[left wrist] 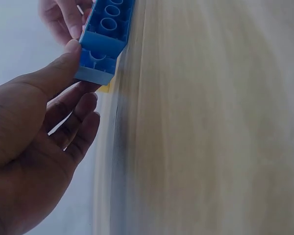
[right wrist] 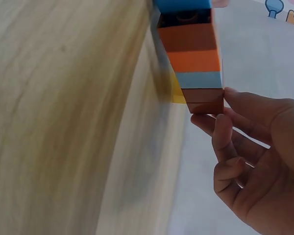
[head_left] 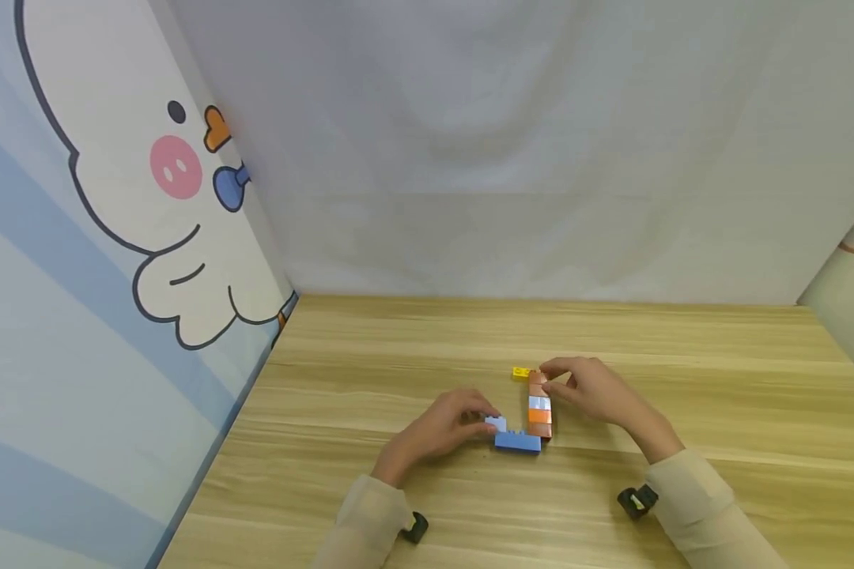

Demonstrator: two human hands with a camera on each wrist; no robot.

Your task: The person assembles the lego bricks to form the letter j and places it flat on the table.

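Between the two hands is a joined shape of toy building bricks. One arm is a stack of brown, light blue and orange bricks (head_left: 539, 416); a long blue brick (head_left: 518, 442) adjoins its near end. My left hand (head_left: 444, 423) pinches the light blue brick (head_left: 496, 423) at the shape's left end between thumb and fingers. In the left wrist view, the blue brick's hollow underside (left wrist: 108, 29) shows its round tubes. With thumb and fingertips, my right hand (head_left: 594, 391) pinches the far brown brick (right wrist: 206, 100) of the stack. A small yellow brick (head_left: 520, 372) sticks out left at the far end.
The wood-grain table (head_left: 370, 340) spreads around the bricks on all sides. A pale curtain (head_left: 512, 158) hangs behind its far edge, and a cartoon-printed panel (head_left: 114, 197) stands along the left. Dark wrist devices (head_left: 637, 501) sit at both sleeves.
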